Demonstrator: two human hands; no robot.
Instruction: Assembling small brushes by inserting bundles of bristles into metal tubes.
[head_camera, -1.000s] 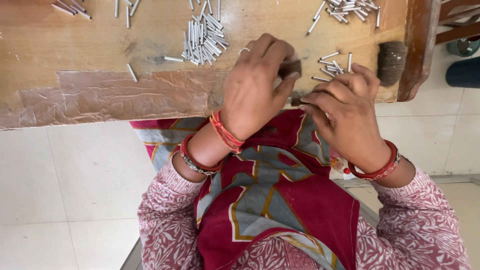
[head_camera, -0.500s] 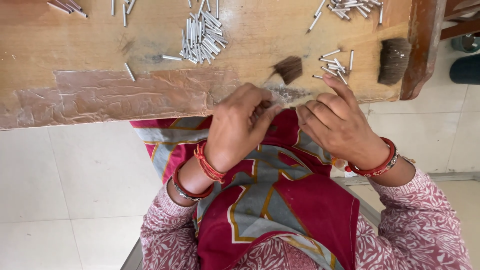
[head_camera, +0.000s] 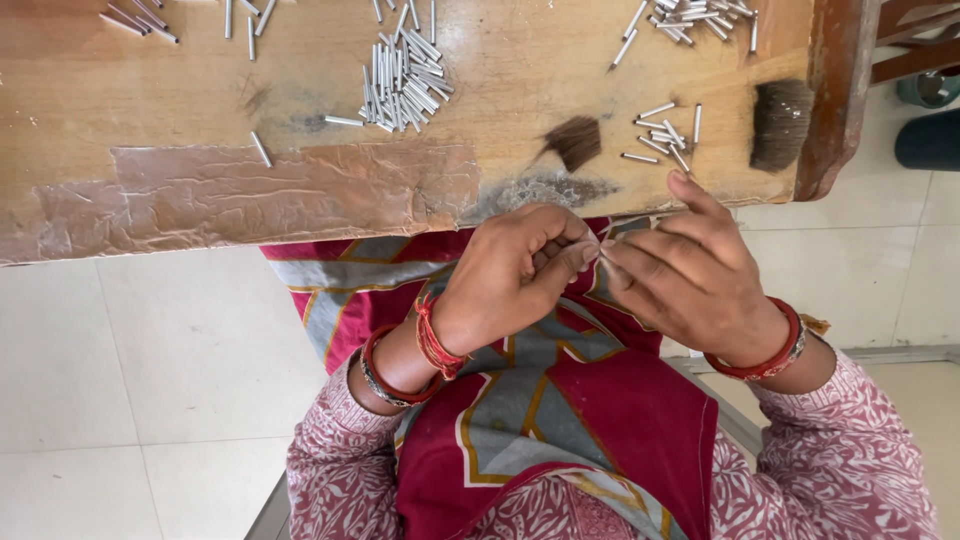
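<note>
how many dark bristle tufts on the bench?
2. One small tuft lies mid-bench above the left hand; a bigger tuft sits at the bench's right end. More may be hidden.

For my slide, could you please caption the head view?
Two hands, left hand and right hand, pinch something small together below a wooden table strewn with metal tubes.

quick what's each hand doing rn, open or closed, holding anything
Left hand: closed, fingertips pinched on something small, cannot tell what.
Right hand: fingers pinched at the same spot, contents cannot be told.
</note>
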